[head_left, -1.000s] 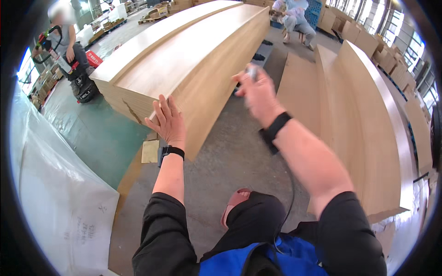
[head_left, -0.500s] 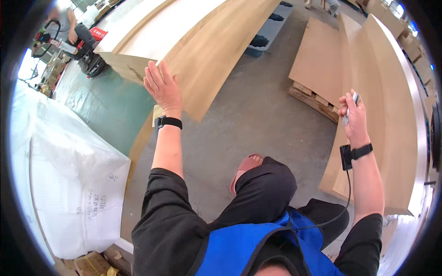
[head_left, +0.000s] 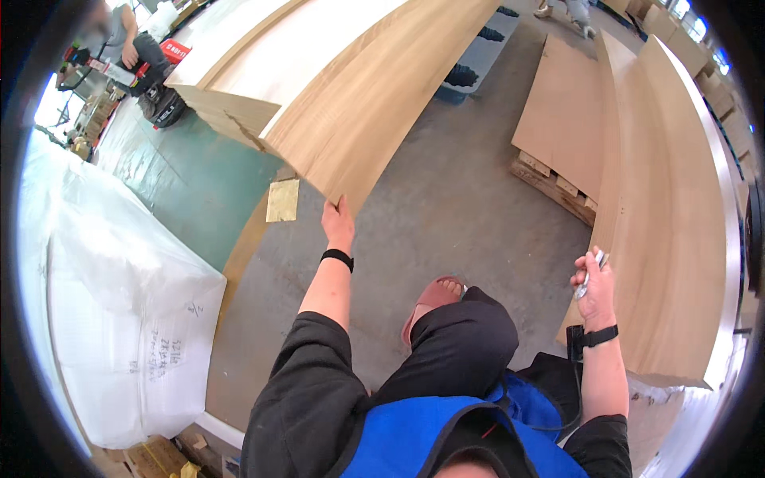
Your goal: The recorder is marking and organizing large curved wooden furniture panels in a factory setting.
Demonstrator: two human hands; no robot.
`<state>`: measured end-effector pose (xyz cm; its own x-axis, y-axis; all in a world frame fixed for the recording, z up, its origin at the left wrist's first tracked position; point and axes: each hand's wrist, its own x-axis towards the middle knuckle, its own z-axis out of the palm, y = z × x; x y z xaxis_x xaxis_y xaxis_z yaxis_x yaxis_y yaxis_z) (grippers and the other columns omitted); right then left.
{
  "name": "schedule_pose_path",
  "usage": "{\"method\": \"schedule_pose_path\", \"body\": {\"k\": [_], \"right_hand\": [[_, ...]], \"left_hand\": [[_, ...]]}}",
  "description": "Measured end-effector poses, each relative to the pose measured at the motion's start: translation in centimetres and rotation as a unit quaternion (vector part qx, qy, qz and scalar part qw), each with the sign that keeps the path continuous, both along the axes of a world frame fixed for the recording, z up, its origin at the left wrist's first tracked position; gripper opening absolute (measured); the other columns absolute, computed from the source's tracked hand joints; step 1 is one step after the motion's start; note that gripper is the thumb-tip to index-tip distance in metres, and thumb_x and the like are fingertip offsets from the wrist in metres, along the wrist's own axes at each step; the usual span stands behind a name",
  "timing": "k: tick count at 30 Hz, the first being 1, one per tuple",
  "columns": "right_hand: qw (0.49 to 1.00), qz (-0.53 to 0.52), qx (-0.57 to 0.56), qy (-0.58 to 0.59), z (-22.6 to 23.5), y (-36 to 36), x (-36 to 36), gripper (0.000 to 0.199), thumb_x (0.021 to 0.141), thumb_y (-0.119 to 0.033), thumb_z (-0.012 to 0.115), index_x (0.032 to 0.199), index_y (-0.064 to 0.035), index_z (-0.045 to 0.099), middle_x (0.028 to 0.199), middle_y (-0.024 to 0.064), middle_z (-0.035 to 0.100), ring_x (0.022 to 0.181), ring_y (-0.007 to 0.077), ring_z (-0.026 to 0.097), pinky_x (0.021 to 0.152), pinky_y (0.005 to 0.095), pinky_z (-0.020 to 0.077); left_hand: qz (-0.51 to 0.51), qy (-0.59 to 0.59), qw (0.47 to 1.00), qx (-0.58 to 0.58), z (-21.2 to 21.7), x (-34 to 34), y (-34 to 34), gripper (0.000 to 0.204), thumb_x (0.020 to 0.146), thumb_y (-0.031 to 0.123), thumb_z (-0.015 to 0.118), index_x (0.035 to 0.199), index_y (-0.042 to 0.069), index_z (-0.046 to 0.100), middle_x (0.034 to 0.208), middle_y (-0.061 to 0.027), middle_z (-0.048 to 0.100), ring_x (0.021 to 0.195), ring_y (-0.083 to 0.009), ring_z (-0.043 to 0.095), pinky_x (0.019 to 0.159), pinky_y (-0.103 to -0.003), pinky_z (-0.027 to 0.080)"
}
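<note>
My left hand point(head_left: 339, 226) is closed on the near end of a long light-wood panel point(head_left: 374, 95), with fingertips at its lower edge. That panel stretches away toward the upper middle, beside a stack of wooden boards with a white top point(head_left: 279, 64). At the right, my right hand point(head_left: 596, 301) is closed around a small, slim, silvery-white object point(head_left: 587, 277); its kind is not clear. This hand is next to the near edge of other long wooden panels point(head_left: 677, 207), which stand along the right side.
A brown board point(head_left: 562, 119) lies on a wooden pallet point(head_left: 550, 185) ahead on the right. Plastic-wrapped white packages point(head_left: 135, 319) stand at left. A yellowish square piece point(head_left: 282, 201) is on the floor. Another person point(head_left: 131, 44) sits at upper left beside a black machine point(head_left: 162, 107).
My left hand has come down from raised and open to grip the panel's end. My right hand has moved nearer and slightly left, still holding the silvery object.
</note>
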<state>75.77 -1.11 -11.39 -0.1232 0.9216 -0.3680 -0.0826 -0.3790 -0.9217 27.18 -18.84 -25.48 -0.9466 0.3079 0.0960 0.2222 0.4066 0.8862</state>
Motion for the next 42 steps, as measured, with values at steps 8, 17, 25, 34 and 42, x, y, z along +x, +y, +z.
{"method": "schedule_pose_path", "body": {"k": [8,17,25,34,42], "right_hand": [[0.999,-0.023,-0.021,0.026,-0.1,-0.9,1.0,0.043,0.096,-0.018,0.058,0.134,-0.0054,0.04,0.082,0.0044,0.06,0.055,0.0087,0.05,0.052,0.0273,0.0474],[0.999,-0.023,-0.002,0.027,-0.4,-1.2,3.0,0.045,0.096,-0.018,0.059,0.134,-0.0048,0.04,0.08,0.0035,0.059,0.054,0.0083,0.05,0.051,0.0276,0.0471],[1.0,-0.019,0.002,0.023,-1.2,-1.7,4.9,0.039,0.096,-0.019,0.058,0.13,-0.0072,0.044,0.078,0.0027,0.058,0.053,0.0078,0.05,0.049,0.0263,0.0461],[0.998,-0.021,0.055,-0.029,1.0,-2.2,5.7,0.048,0.095,-0.018,0.057,0.135,0.0028,0.042,0.079,0.0057,0.061,0.055,0.0078,0.05,0.05,0.0241,0.0444],[0.998,0.013,0.057,0.024,3.1,-3.4,6.2,0.048,0.094,-0.018,0.06,0.134,0.0001,0.042,0.079,0.004,0.06,0.053,0.0057,0.048,0.052,0.023,0.0445]], "left_hand": [[-0.027,0.045,0.997,-0.05,0.7,0.4,0.8,0.037,0.095,0.031,0.057,0.116,-0.001,0.058,0.105,-0.0189,0.067,0.098,-0.0329,0.064,0.086,-0.04,0.048],[-0.042,0.049,0.998,-0.024,1.9,3.9,0.2,0.032,0.094,0.026,0.058,0.112,-0.001,0.061,0.104,-0.0177,0.068,0.095,-0.0321,0.065,0.083,-0.038,0.049],[-0.126,-0.087,0.986,0.069,4.7,10.7,0.2,0.038,0.095,0.031,0.059,0.107,-0.005,0.061,0.093,-0.0133,0.069,0.08,-0.0195,0.066,0.072,-0.034,0.052],[-0.193,-0.284,0.905,0.251,21.0,17.0,1.3,0.033,0.1,0.035,0.05,0.094,0.004,0.061,0.074,-0.0059,0.067,0.055,-0.0146,0.062,0.05,-0.027,0.049],[-0.117,-0.355,0.864,0.338,25.0,9.1,3.2,0.03,0.099,0.042,0.047,0.093,0.014,0.056,0.077,0.0024,0.059,0.064,-0.0128,0.055,0.057,-0.029,0.045]]}}
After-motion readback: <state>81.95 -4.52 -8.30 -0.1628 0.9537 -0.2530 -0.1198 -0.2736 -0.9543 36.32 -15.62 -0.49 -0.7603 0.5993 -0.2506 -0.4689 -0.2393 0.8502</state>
